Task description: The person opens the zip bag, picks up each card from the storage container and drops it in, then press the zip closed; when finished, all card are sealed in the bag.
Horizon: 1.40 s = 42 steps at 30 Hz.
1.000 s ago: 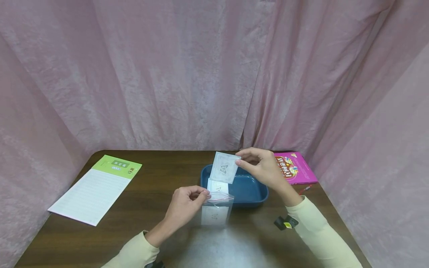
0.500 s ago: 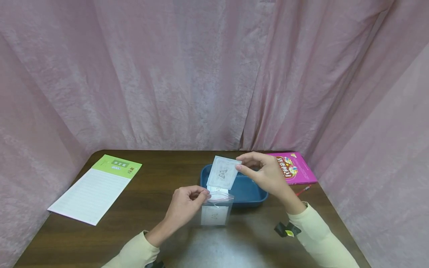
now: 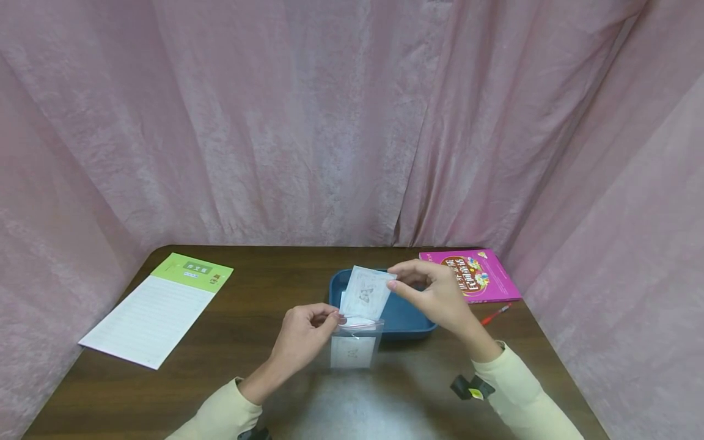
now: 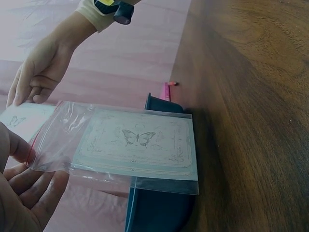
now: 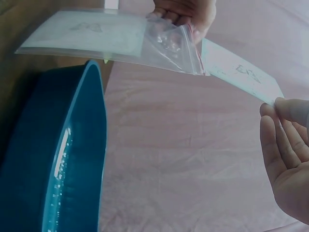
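My left hand pinches the mouth of a clear zip bag above the table, just in front of the blue tray. A white card with a butterfly print lies inside the bag. My right hand pinches a second butterfly card by its upper corner, tilted, with its lower edge at the bag's mouth. In the right wrist view the card meets the bag's opening beside the left hand.
A lined pad with a green header lies at the table's left. A pink book and a red pen lie at the right, behind the tray. Pink curtains surround the brown table.
My right hand has lowered the loose card toward the bag, so its lower edge now reaches the bag's mouth. My left hand and the bag have stayed in place.
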Available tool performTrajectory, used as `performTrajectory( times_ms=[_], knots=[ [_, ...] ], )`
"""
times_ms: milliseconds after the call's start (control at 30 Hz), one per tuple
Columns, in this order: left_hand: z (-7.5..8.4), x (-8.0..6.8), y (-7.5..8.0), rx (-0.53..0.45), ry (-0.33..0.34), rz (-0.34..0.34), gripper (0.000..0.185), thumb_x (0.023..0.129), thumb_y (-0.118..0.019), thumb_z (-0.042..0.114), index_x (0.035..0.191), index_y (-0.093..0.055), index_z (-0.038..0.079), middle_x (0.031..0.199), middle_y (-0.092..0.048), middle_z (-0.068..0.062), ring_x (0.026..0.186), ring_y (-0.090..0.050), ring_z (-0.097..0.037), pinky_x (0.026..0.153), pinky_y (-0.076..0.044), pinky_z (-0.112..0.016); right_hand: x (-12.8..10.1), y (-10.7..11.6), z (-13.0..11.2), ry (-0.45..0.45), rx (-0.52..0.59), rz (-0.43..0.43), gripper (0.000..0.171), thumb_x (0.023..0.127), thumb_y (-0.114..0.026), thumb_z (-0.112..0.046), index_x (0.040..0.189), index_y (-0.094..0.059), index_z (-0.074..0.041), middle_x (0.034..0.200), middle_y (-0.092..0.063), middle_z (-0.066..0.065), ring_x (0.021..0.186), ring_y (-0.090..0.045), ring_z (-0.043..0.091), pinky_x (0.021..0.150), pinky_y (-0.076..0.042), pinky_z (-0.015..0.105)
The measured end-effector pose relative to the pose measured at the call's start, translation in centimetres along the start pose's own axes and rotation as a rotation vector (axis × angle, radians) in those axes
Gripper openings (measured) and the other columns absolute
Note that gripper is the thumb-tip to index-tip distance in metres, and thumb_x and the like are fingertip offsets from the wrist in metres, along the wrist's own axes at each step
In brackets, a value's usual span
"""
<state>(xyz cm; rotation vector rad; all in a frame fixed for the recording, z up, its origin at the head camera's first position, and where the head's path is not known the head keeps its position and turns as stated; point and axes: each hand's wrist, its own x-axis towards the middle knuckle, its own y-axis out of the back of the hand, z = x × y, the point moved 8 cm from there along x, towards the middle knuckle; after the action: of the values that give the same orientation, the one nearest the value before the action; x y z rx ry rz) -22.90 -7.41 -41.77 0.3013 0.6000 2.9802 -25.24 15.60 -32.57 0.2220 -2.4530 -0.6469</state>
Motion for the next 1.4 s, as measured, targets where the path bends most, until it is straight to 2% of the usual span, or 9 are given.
performTrajectory(
  times_ms=[600, 900, 1167, 1400],
  knots=[
    [0.0, 0.1, 0.3, 0.018, -0.023, 0.035, 0.009, 0.094, -0.072, 0.014, 0.094, -0.08, 0.012, 0.084, -0.076, 0.004, 0.074, -0.068, -0.009, 0.069, -0.056, -0.024, -0.9, -1.2, 1.0, -0.038, 0.019, -0.033, 0.019, 0.086, -0.083, -0.016, 0.104, -0.078, -0.014, 0.091, -0.077, -0.003, 0.075, -0.07, 0.011, 0.063, -0.056, 0.028],
    [0.0, 0.0, 0.3, 0.02, -0.011, 0.046, 0.009, 0.094, -0.072, 0.015, 0.095, -0.081, 0.012, 0.088, -0.077, 0.002, 0.076, -0.068, -0.009, 0.069, -0.057, -0.025, -1.4, -2.2, 1.5, -0.054, 0.027, -0.061, 0.017, 0.087, -0.082, -0.018, 0.104, -0.078, -0.015, 0.093, -0.077, -0.003, 0.077, -0.07, 0.011, 0.067, -0.058, 0.031],
    [0.0, -0.2, 0.4, 0.011, -0.019, 0.058, 0.009, 0.094, -0.072, 0.014, 0.095, -0.081, 0.013, 0.089, -0.077, 0.002, 0.076, -0.069, -0.009, 0.069, -0.057, -0.025, -1.8, -2.9, 1.7, -0.063, 0.053, -0.084, 0.018, 0.088, -0.081, -0.015, 0.106, -0.077, -0.013, 0.096, -0.077, -0.001, 0.08, -0.071, 0.01, 0.071, -0.058, 0.028],
    [0.1, -0.2, 0.5, 0.005, -0.014, 0.058, 0.009, 0.095, -0.072, 0.015, 0.096, -0.081, 0.012, 0.089, -0.077, 0.002, 0.076, -0.068, -0.009, 0.068, -0.057, -0.025, -2.3, -3.4, 1.9, -0.057, 0.061, -0.103, 0.017, 0.089, -0.08, -0.015, 0.106, -0.078, -0.013, 0.099, -0.077, 0.0, 0.081, -0.071, 0.012, 0.071, -0.059, 0.03]
  ],
)
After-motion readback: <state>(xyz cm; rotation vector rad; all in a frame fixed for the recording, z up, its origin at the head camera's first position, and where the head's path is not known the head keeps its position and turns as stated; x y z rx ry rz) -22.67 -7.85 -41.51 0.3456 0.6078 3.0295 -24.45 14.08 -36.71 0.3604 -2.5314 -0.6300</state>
